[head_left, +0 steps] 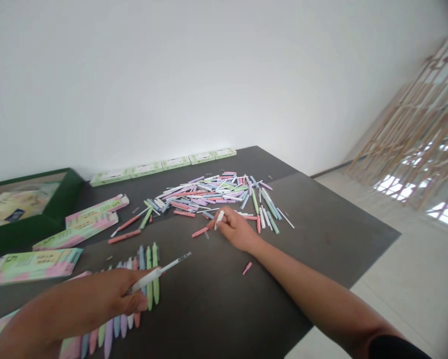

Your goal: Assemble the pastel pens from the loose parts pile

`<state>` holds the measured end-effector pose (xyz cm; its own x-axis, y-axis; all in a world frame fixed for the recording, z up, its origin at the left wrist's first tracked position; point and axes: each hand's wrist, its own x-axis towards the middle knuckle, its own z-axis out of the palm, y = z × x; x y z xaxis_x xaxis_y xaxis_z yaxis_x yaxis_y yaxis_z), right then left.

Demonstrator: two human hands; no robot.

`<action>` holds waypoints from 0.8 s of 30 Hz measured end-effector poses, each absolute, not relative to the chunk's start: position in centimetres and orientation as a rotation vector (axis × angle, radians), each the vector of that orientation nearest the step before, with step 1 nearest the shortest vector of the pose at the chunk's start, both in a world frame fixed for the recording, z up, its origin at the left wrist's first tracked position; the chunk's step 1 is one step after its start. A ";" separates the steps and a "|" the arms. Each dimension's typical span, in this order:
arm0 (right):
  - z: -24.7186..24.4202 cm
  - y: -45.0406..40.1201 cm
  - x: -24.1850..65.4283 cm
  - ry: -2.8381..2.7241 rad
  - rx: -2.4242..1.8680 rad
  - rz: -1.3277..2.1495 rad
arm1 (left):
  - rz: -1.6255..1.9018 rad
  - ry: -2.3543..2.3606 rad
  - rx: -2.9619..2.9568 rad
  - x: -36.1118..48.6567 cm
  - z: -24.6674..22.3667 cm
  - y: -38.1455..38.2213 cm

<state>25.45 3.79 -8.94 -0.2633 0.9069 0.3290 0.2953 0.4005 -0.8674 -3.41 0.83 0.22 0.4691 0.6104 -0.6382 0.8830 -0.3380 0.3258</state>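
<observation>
My left hand (pixel 130 291) is closed around a white pen barrel (pixel 147 280), from which a refill (pixel 176 260) sticks out toward the upper right. Beneath and beside that hand lies a row of assembled pens in green, blue, red and purple, with a green pen (pixel 155 274) at its right end. Near the front of the pile of loose pen parts (pixel 209 192), my right hand (pixel 233 227) pinches a small white pen part (pixel 219 218). A red pen part (pixel 199 232) lies just left of those fingers. Alone on the dark table sits a small pink piece (pixel 246 268).
Green and white boxes (pixel 175 163) line the wall at the back. At the left are a green bin (pixel 55 199) holding packets, and several flat pink and green packages (pixel 77 232). The table's right edge borders a pale floor; wooden racks (pixel 414 119) stand beyond.
</observation>
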 end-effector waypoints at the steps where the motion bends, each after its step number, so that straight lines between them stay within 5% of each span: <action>1: -8.7 3.6 25.6 -1.722 -1.024 0.841 | -0.576 1.217 2.033 -3.1 0.6 0.8; 24: -9.7 2.5 23.6 -2.402 -1.210 0.570 | -0.569 1.177 1.985 -2.2 0.8 1.0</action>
